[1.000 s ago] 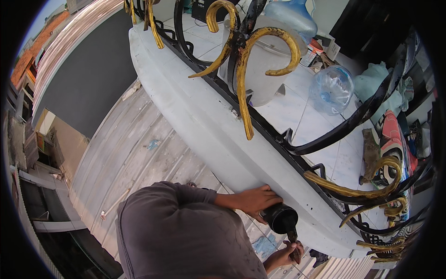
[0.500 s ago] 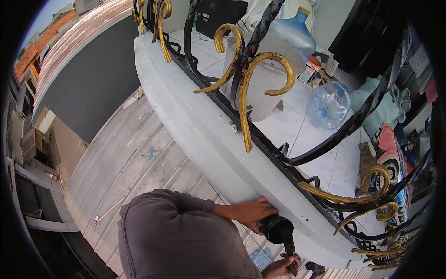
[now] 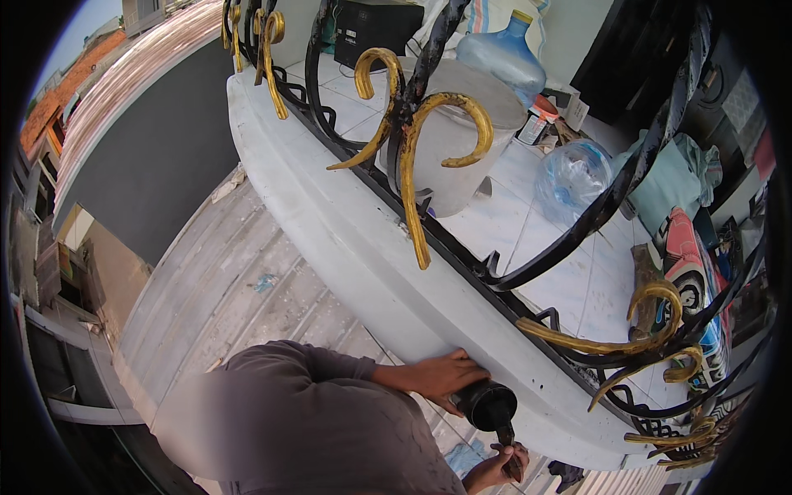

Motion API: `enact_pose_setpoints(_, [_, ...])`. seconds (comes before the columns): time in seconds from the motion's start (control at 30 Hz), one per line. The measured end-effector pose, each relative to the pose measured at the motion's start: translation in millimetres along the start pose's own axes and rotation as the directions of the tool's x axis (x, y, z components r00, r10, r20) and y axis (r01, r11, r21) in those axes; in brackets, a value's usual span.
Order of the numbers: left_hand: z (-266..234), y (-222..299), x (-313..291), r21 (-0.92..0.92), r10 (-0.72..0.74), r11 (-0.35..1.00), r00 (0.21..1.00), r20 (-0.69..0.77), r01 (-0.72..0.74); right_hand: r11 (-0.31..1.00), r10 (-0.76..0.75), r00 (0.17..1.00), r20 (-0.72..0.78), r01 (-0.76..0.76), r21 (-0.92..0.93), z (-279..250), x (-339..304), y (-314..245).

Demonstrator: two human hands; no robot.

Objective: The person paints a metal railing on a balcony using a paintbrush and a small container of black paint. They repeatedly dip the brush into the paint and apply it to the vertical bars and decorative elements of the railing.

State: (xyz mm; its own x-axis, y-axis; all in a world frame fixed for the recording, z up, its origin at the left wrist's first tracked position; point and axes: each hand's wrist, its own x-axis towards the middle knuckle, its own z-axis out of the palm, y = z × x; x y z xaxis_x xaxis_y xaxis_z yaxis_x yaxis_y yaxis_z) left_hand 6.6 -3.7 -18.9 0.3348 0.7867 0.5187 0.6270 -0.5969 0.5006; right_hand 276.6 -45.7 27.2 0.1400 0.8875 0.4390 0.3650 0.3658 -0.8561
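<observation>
My left hand is wrapped round a black can, tilted so its dark mouth faces me, beside the grey-white ledge. Close below it, my right hand grips a paintbrush by its brown handle. The brush's dark head reaches into the can's mouth; its tip is lost in the black inside. Above the ledge runs a black metal railing with gold-painted scrolls.
Behind the railing, a large grey bucket, a blue water jug and a clear bottle stand or lie on white tiles. A black box sits farther back. A corrugated roof spreads out below the ledge.
The whole view has shifted slightly, with the railing now farther left. The brush head has moved from the can's rim to inside its mouth. Both hands keep their grips.
</observation>
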Motion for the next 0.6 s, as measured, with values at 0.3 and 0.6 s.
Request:
enact_pose_setpoints(0.3, [-6.7, 3.4, -0.5, -0.029, -0.056, 0.998, 0.997, 0.048, 0.058, 0.986, -0.014, 1.000, -0.016, 0.017, 0.166, 0.4, 7.8, -5.1])
enact_pose_setpoints(0.6, [-4.9, 1.0, 0.3, -0.008, -0.022, 1.000, 1.000, 0.015, 0.022, 0.991, -0.054, 0.997, -0.047, 0.059, 0.123, -0.7, 6.3, -8.6])
